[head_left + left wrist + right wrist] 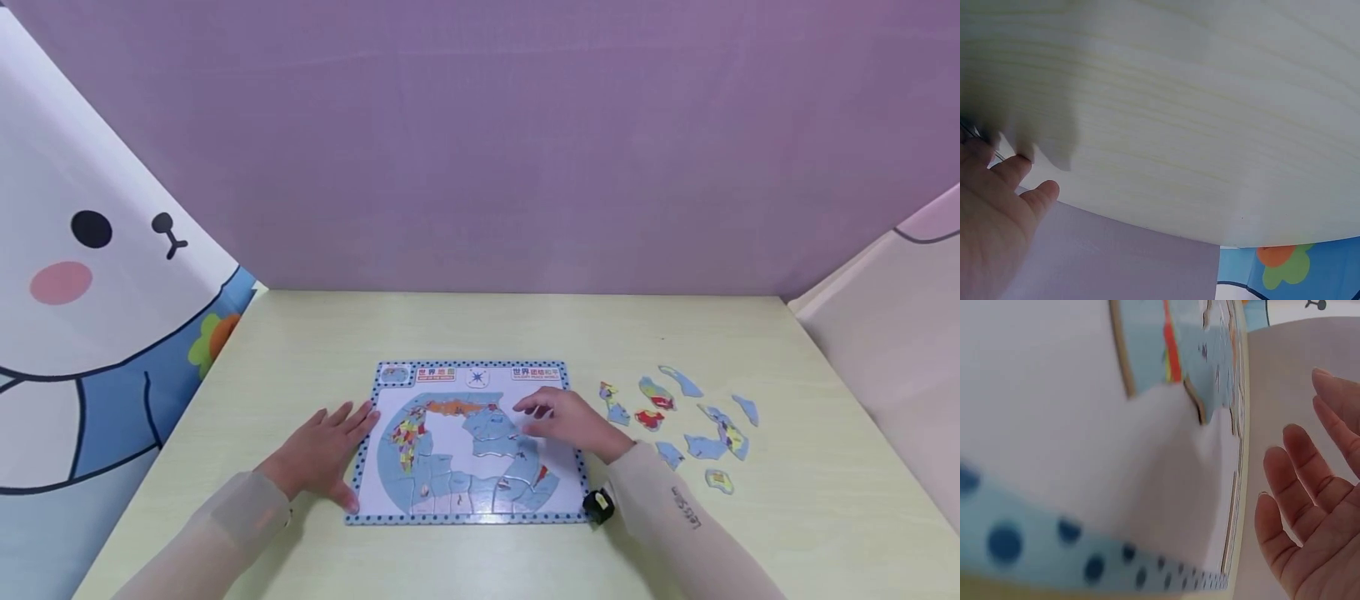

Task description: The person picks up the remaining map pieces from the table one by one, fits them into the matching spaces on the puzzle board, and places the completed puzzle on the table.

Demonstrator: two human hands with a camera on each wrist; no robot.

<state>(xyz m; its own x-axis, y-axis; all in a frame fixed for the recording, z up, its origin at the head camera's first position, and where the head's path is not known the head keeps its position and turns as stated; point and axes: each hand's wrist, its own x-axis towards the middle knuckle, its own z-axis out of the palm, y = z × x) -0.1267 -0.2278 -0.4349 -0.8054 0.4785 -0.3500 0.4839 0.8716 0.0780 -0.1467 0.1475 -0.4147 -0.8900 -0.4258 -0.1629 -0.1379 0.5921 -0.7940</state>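
A world-map jigsaw puzzle board [468,518] with a blue dotted border lies flat on the table. Blue ocean pieces [491,425] and colourful land pieces [408,433] are set around a bare white middle. My left hand [322,450] rests at the board's left edge, fingers spread and thumb by the lower corner. Above the board's right part hovers my right hand [566,421], its fingers loosely bent. In the right wrist view, that hand [1316,531] shows its palm with nothing in it, and the fitted pieces [1147,350] end in a stepped edge.
Several loose puzzle pieces [703,447] are scattered on the table right of the board, beyond the right forearm. A small black object [598,505] is by the board's lower right corner. A purple cloth [480,167] hangs behind the table [315,333].
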